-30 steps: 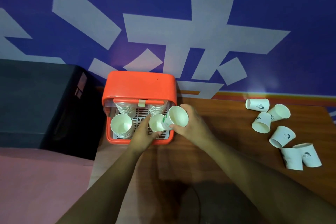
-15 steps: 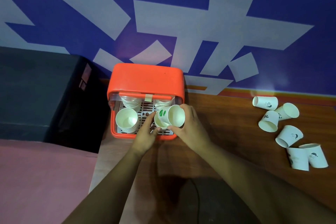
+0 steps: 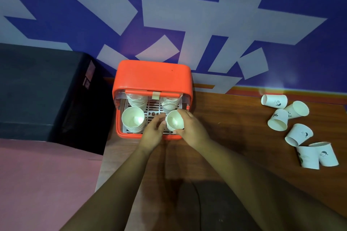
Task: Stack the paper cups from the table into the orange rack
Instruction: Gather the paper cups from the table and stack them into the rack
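So this looks like the seating step: the right hand [image 3: 191,129] has its fingers wrapped round a paper cup [image 3: 174,121], mouth up, sitting right on top of the front-right stack [image 3: 173,128] inside the orange rack [image 3: 153,77]. The left hand [image 3: 152,133] is up against the left side of that stack with curled fingertips, but honestly I can't tell if it's pinching it or only touching to steady it. My guess is the cup is nested, or very nearly. The next move would be a small push straight down so it sits flush, then letting go without tipping the stack and reaching over to the right for another cup. The rack's lid is up and its grated tray [image 3: 153,106] carries four stacks: the front-left stack [image 3: 133,118], the back-left stack [image 3: 136,100] and back-right stack [image 3: 170,103] tucked under the lid edge, plus the one being worked on. Six loose cups [image 3: 298,134] lie well apart from the rack, clustered at the right side of the tabletop [image 3: 234,137], mostly tipped on their sides, so I'd say there's a fair bit left to do.
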